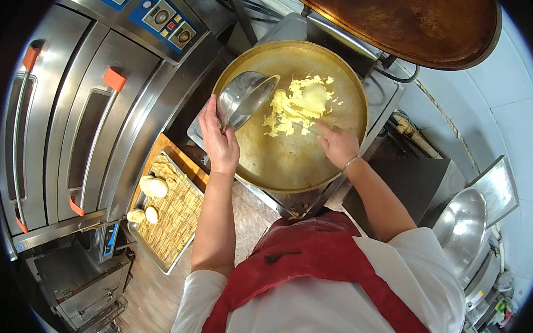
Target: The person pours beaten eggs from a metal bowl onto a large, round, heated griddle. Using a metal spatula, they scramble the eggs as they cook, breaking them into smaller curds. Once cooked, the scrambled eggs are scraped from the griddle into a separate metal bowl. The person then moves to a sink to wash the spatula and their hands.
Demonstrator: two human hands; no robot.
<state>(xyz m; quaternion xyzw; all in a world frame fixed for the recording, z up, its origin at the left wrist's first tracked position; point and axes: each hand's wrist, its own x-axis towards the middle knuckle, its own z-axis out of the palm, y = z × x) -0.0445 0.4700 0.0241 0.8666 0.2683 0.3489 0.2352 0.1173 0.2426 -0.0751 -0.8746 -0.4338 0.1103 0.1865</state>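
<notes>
A wide round metal griddle pan (289, 167) lies in front of me with scrambled egg (287, 109) spread over its upper middle. My left hand (220, 141) grips a stainless steel bowl (243, 97), tilted on its side over the left part of the pan. My right hand (338, 143) is over the pan's right side, just below the egg. A blurred, round, pale yellow shape (314, 96) shows over the egg beyond my fingers; what it is, and whether my right hand holds it by a handle, I cannot tell.
A tray (166, 270) with a slatted mat, several round breads (153, 187) and flat pieces stands lower left. A steel deck oven (129, 105) with orange-ended handles fills the left side. The griddle's raised brown lid (405, 24) hangs at the top right. A large steel bowl (462, 226) stands at the right.
</notes>
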